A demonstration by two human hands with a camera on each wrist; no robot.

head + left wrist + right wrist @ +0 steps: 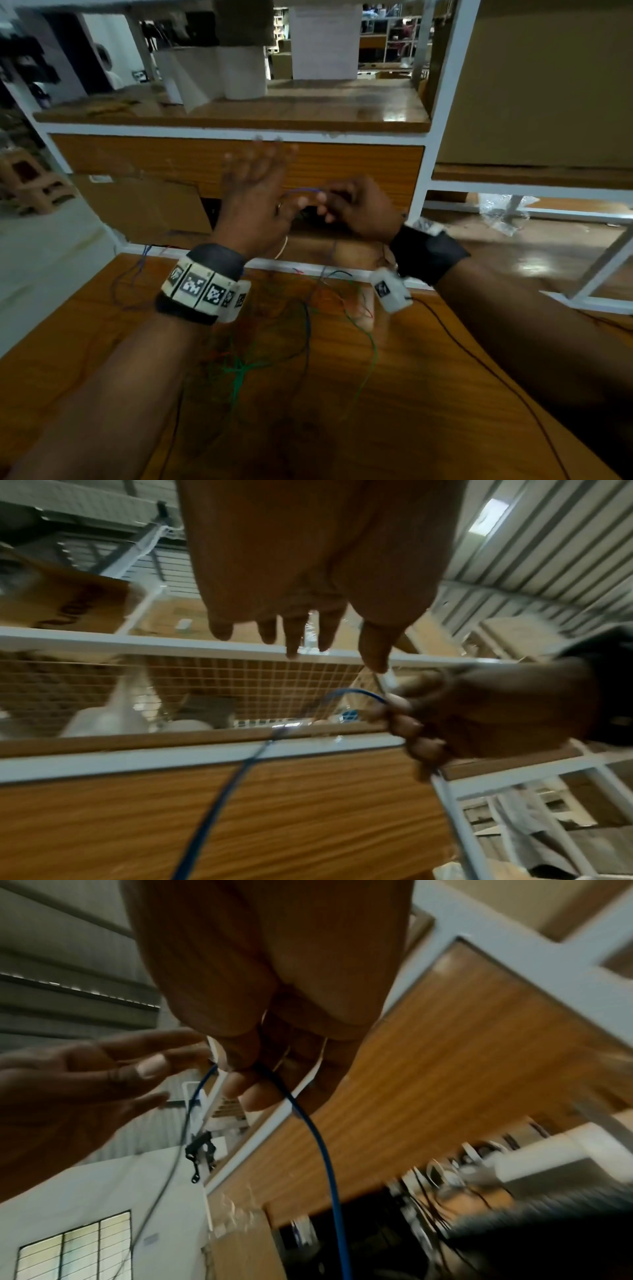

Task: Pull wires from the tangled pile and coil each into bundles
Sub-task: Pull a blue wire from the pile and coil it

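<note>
Both hands are raised above the wooden table (428, 394). My right hand (342, 202) pinches a thin blue wire (305, 190) between thumb and fingertips. In the right wrist view the blue wire (325, 1150) hangs down from the pinching fingers (253, 1085). My left hand (255, 178) is just left of it, fingers straight and spread upward, holding nothing. In the left wrist view the blue wire (219, 804) arcs from my right hand (479, 715) and runs down below the left fingers (294, 637). The tangled pile (281, 335) of green, red, black and blue wires lies under my wrists.
A white-framed shelf unit (239, 135) with wood panels stands right behind the table. White rolls (212, 72) sit on its shelf and a cardboard box (534, 85) is at the right. Crumpled plastic wrap (503, 212) lies lower right. A black wire (479, 370) trails across the table's right side.
</note>
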